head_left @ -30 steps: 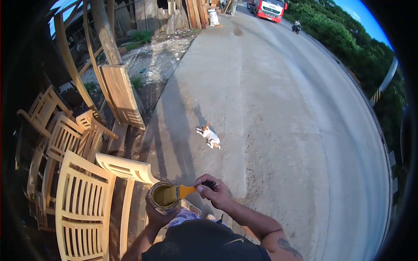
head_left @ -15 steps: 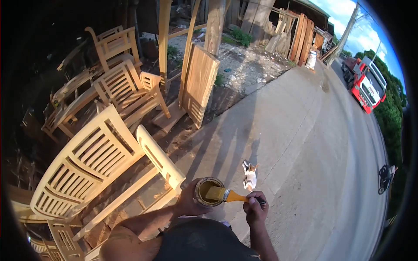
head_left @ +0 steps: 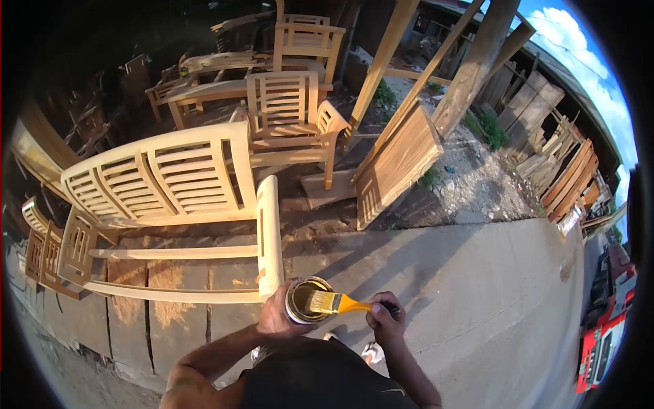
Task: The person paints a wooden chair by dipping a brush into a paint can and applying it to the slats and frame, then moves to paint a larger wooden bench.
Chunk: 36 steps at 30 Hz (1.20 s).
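Note:
My left hand [head_left: 276, 315] is wrapped round an open can [head_left: 291, 308] with brownish liquid inside, held in front of my body. A paintbrush [head_left: 347, 304] with a yellow-orange handle lies level across the can, its pale bristles over the opening. The fingers of my right hand [head_left: 387, 319] are closed on the end of its handle. Just beyond my left hand stands the rounded arm [head_left: 270, 235] of a bare wooden bench [head_left: 194, 180], which has a slatted back and an open seat frame.
Behind the bench are a wooden armchair [head_left: 289, 129] and other furniture in shade. A wooden panel [head_left: 398, 167] leans against posts [head_left: 477, 68] at the pavement's edge. Planks [head_left: 572, 180] stand farther right. A red and white truck [head_left: 606, 334] is on the road. Something white lies near my feet.
My view has turned left, so the bench sits more fully in sight and the truck has shifted to the lower right edge. Both hands still hold the can and paintbrush.

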Motion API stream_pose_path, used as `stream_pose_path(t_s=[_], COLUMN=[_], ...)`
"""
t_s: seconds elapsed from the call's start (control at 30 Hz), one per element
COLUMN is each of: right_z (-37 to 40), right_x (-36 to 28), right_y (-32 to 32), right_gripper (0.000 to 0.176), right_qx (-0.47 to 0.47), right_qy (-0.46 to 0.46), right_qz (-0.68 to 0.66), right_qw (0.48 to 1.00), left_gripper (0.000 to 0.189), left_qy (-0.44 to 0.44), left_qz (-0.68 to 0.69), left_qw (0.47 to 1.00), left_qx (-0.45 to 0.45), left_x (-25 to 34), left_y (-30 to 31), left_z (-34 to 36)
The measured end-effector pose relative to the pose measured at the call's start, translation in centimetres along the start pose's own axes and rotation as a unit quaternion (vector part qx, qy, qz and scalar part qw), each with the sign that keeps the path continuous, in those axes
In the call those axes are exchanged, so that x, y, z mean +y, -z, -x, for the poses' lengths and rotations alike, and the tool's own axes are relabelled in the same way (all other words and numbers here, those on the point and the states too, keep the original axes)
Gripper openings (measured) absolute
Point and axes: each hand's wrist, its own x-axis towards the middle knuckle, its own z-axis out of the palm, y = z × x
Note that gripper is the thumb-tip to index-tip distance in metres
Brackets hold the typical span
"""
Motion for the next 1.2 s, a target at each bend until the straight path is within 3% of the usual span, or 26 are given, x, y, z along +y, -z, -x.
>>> stream_pose_path(t_s=[0.03,0.17,0.43,0.57,0.73,1.2], right_z=[-0.9,-3.6,-6.0,-6.2,-6.1,-4.8], right_x=[-0.2,-2.1,-1.4,-1.3,-1.4,-2.3], right_y=[1.0,3.8,6.7,6.9,7.4,10.7], right_gripper=[0.016,0.014,0.014,0.012,0.013,0.014], right_qx=[-0.025,-0.132,-0.204,-0.232,-0.254,-0.202], right_qy=[-0.003,-0.004,-0.049,-0.06,-0.066,-0.041], right_qz=[0.02,0.048,-0.061,-0.065,-0.065,-0.054], right_qw=[0.999,0.99,0.976,0.969,0.963,0.977], left_gripper=[0.111,0.115,0.114,0.114,0.114,0.116], left_qy=[-0.046,0.009,0.071,0.054,0.065,0.08], left_qz=[0.016,0.043,0.02,-0.025,-0.048,-0.03], left_qw=[0.998,0.994,0.977,0.968,0.965,0.974], left_qx=[0.043,0.098,0.198,0.243,0.248,0.212], left_x=[-0.4,0.4,5.4,4.7,6.2,7.3], left_y=[-1.4,-5.3,-8.5,-10.0,-10.5,-12.9], left_z=[0.0,0.7,2.5,4.0,4.6,4.1])
